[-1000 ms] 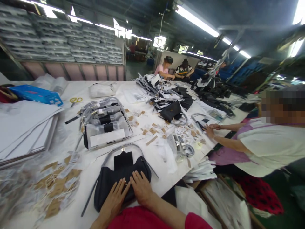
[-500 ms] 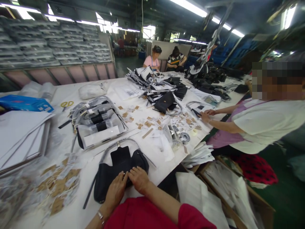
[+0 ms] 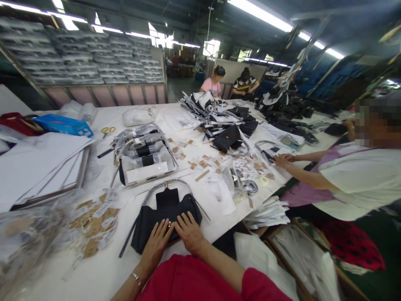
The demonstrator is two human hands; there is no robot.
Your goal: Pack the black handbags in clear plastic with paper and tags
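A black handbag [image 3: 145, 225] lies on the white table in front of me, its flap [image 3: 167, 199] folded back away from me. Its strap, wrapped in pale covering, arches behind it. Flat across the near left part of the bag, my left hand [image 3: 157, 239] has its fingers stretched out beside a small metal clasp [image 3: 169, 224]. My right hand [image 3: 190, 234] rests on the bag's right part, fingers extended and slightly spread. Both palms press against the bag's front, and neither hand grips anything.
Brown tags [image 3: 94, 223] lie left of the bag. Behind it stands a row of wrapped bags [image 3: 147, 152]. Bag pieces [image 3: 227, 138] are heaped farther back. A co-worker [image 3: 354, 171] works at the right edge. Yellow-handled scissors [image 3: 108, 130] lie near a blue box [image 3: 64, 124].
My fingers have flattened and spread out over the bag's front, where they were more bent near the clasp. The whole view has turned a little to the left.
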